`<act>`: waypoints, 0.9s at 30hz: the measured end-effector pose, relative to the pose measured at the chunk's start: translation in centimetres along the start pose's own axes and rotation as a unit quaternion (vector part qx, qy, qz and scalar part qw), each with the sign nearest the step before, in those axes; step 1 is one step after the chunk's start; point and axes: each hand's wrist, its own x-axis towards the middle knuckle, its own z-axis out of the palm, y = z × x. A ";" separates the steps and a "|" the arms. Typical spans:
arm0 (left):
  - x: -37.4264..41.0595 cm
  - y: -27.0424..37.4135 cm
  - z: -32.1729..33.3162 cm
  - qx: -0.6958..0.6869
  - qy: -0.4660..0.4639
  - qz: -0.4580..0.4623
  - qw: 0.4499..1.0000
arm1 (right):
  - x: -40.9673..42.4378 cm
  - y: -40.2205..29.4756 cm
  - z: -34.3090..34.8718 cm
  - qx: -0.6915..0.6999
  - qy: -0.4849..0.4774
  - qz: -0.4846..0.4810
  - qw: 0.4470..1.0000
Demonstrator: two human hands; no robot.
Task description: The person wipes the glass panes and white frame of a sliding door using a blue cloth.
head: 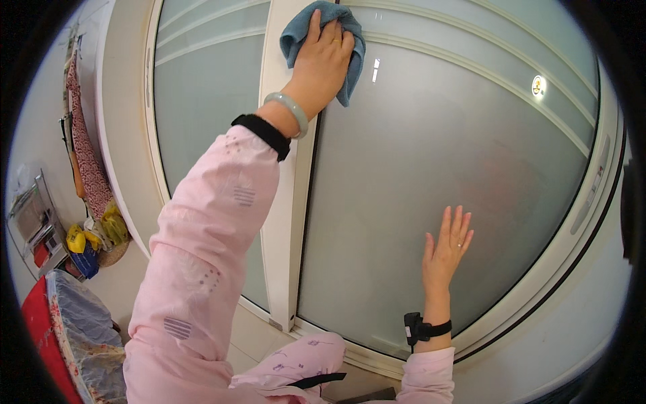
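With a jade-like bangle on the wrist, my left hand (323,63) holds a blue cloth (355,83) at the top centre. The cloth lies against the white frame (282,202) between two frosted glass door panels, partly over the edge of the right one. Its fingers are spread over the cloth; the thumb is hidden. Lower right, my right hand (448,247) is open with its fingers up and its back to the camera, at the right frosted glass panel (393,166). Whether its palm touches the glass cannot be told. A black strap with a small device is around that wrist.
At the left stand a metal rack (33,217) with things on it and yellow bags (76,238). A patterned cloth (86,136) hangs by the wall. A red item with a crumpled cover (83,313) is at the lower left. A pale door frame (570,262) curves along the right.
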 end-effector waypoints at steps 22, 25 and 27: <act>-36.0 14.1 -13.4 -0.265 -0.358 0.155 0.882 | 0.0 -0.1 -1.2 -0.010 -0.033 -0.015 0.999; -39.7 15.0 -14.2 -0.317 -0.357 0.138 0.868 | -0.2 0.2 -1.0 -0.013 -0.042 -0.027 0.999; -40.2 15.3 -13.7 -0.376 -0.342 0.081 0.857 | -0.4 0.3 -0.9 -0.009 -0.051 -0.029 0.998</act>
